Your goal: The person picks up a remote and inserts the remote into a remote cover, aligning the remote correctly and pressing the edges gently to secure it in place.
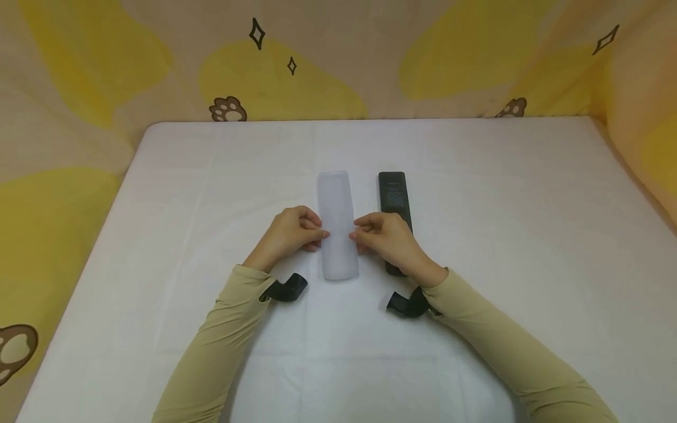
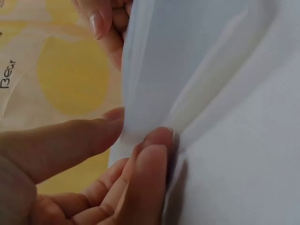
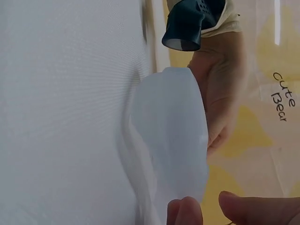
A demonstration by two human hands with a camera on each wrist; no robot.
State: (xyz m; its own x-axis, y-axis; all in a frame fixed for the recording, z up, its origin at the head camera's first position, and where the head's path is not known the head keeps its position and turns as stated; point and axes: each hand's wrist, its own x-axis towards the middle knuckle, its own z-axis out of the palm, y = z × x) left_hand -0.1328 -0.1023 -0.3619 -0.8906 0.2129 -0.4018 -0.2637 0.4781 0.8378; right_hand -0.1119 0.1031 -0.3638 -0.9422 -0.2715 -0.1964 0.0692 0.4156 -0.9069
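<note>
White tabletop (image 1: 539,252), mid-frame: translucent cover (image 1: 336,202) runs up-frame between our left hand (image 1: 291,235), pinching it, and right hand (image 1: 390,238), grip unclear.

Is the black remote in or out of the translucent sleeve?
Out: the black remote lies beside the translucent sleeve, partly hidden by the right hand.

From my end the slim cover (image 1: 337,197) comes through milky white with a bluish cast, the long device (image 1: 392,188) black with faint pale print. I get plain white on the tablecloth (image 1: 529,235), plain khaki on 2 sleeves (image 1: 222,341), black on 2 wrist mounts (image 1: 288,288). The backdrop (image 1: 375,35) shows me cream with yellow blobs (image 1: 476,53), brown paw prints (image 1: 228,110) and dark star outlines (image 1: 257,33).
</note>
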